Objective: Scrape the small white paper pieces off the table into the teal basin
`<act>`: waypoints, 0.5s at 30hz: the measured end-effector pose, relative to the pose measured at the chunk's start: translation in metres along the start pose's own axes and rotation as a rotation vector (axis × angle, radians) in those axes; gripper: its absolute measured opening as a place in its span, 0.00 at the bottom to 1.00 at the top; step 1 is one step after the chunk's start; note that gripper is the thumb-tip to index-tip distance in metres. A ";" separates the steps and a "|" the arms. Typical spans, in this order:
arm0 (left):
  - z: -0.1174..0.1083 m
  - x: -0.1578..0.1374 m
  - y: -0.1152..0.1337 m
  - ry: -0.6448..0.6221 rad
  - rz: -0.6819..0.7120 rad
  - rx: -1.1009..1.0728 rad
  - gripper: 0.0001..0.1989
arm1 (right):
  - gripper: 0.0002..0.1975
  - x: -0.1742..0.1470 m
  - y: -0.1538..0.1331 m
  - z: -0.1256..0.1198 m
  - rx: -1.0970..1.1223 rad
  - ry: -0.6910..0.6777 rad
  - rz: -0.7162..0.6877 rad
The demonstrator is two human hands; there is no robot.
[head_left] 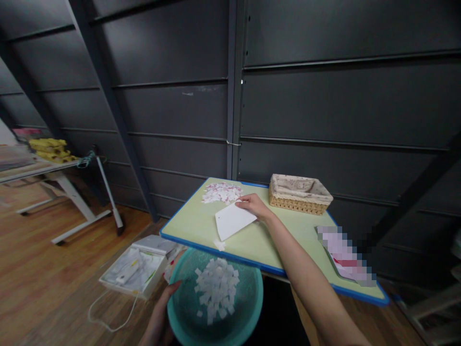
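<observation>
My right hand [254,205] grips the edge of a flat white scraper-like sheet [234,221], tilted over the pale green tabletop [194,211]. A few white paper pieces [219,245] lie between that sheet and the table's blue front edge. Below this edge, my left hand [167,300] holds the rim of a teal plastic basket [252,312] from its left side. Many small white squares [218,288], apparently cut paper, are heaped inside the basket. Behind the white sheet spreads a pile of white and pink paper bits [221,192].
A cloth-lined wicker basket [300,194] stands at the table's back right. Nearer the right edge lies a partly blurred flat item [344,257]. On the floor at left sits an open white box [126,274] with a cord. Another wheeled table [65,168] stands farther left.
</observation>
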State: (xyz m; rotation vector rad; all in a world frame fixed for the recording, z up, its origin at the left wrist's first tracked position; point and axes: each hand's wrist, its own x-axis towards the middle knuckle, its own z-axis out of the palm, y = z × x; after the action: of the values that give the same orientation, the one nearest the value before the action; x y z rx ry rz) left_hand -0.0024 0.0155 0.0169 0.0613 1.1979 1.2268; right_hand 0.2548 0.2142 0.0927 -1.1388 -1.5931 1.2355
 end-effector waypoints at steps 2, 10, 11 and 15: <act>0.000 -0.003 0.000 0.001 0.000 0.003 0.22 | 0.11 -0.001 0.001 0.002 -0.030 -0.027 0.001; 0.005 -0.010 0.002 0.044 0.015 0.017 0.23 | 0.11 -0.001 0.003 0.003 -0.129 -0.083 -0.050; 0.004 -0.010 0.002 0.042 0.020 0.019 0.24 | 0.12 -0.001 0.004 0.003 -0.138 -0.097 -0.059; 0.001 -0.006 0.001 0.028 0.017 0.024 0.26 | 0.12 0.000 0.009 0.010 -0.158 -0.156 -0.083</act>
State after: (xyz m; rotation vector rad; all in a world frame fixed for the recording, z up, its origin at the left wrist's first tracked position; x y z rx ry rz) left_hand -0.0011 0.0117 0.0220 0.0723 1.2386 1.2324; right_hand 0.2464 0.2128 0.0823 -1.0821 -1.8642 1.1851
